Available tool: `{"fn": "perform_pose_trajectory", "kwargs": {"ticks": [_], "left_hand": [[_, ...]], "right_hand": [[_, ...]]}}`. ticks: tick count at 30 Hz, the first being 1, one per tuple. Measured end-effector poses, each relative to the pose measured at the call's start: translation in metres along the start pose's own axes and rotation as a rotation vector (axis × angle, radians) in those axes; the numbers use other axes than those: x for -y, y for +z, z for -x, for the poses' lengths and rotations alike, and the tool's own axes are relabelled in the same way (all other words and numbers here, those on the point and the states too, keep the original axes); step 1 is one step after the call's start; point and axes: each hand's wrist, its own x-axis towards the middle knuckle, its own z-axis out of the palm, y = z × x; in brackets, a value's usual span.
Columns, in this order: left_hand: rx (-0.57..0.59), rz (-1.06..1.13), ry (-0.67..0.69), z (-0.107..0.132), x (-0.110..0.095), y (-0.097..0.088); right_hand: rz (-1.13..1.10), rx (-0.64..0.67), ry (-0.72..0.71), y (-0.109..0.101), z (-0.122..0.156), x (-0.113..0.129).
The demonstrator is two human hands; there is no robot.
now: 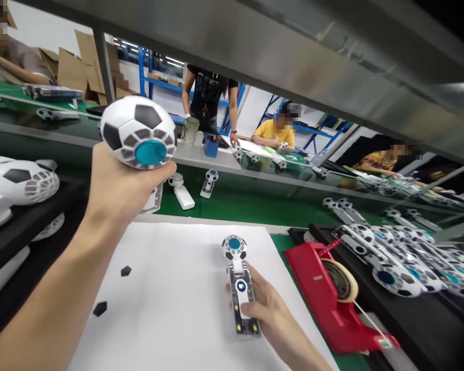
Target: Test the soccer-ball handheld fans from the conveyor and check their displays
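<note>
My left hand is raised at the left, closed around a soccer-ball handheld fan. Its black-and-white round head has a teal centre and faces me; most of its handle is hidden by the hand. Low over the white sheet, my right hand grips a second soccer-ball handheld fan. This one has a clear handle with a small lit display, and my thumb lies on its white strip. Two black pentagon pieces lie on the sheet between my arms.
A red tape dispenser stands right of the sheet. Beyond it, a black tray holds several fans. More fans fill black trays at left. Two fans lie on the green surface ahead. A metal beam crosses overhead; several people work beyond.
</note>
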Motion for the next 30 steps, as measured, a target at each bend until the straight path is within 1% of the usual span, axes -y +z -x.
{"fn": "perform_pose_trajectory", "kwargs": {"ticks": [3, 5, 8, 11, 14, 17, 20, 23, 26, 28, 30], "left_hand": [[0.032, -0.034, 0.093, 0.003, -0.005, 0.005], [0.063, -0.021, 0.094, 0.005, -0.006, 0.007], [0.104, 0.01, 0.111, 0.006, -0.004, 0.01], [0.124, 0.015, 0.114, 0.006, -0.002, 0.012], [0.135, -0.024, 0.107, 0.007, -0.001, 0.013], [0.135, -0.047, 0.114, 0.008, -0.002, 0.015], [0.156, -0.062, 0.1, 0.009, -0.003, 0.017], [0.192, -0.077, 0.081, 0.011, -0.005, 0.019], [0.228, -0.092, 0.063, 0.014, -0.006, 0.021], [0.245, -0.098, 0.055, 0.016, -0.006, 0.022], [0.253, -0.094, 0.054, 0.017, -0.005, 0.024]], "right_hand": [[0.048, -0.078, -0.052, -0.002, 0.002, -0.033], [0.079, -0.127, -0.098, -0.001, 0.003, -0.05], [0.148, -0.147, -0.155, 0.002, 0.006, -0.062], [0.227, -0.151, -0.182, 0.0, 0.012, -0.062], [0.271, -0.161, -0.143, -0.006, 0.016, -0.061], [0.138, -0.173, -0.093, -0.008, 0.017, -0.057], [-0.017, -0.201, -0.079, -0.003, 0.015, -0.05], [-0.037, -0.193, -0.088, 0.001, 0.012, -0.046], [0.03, -0.157, -0.136, 0.0, 0.013, -0.05], [0.137, -0.142, -0.144, -0.001, 0.016, -0.055], [0.264, -0.167, -0.129, -0.001, 0.02, -0.059]]}}
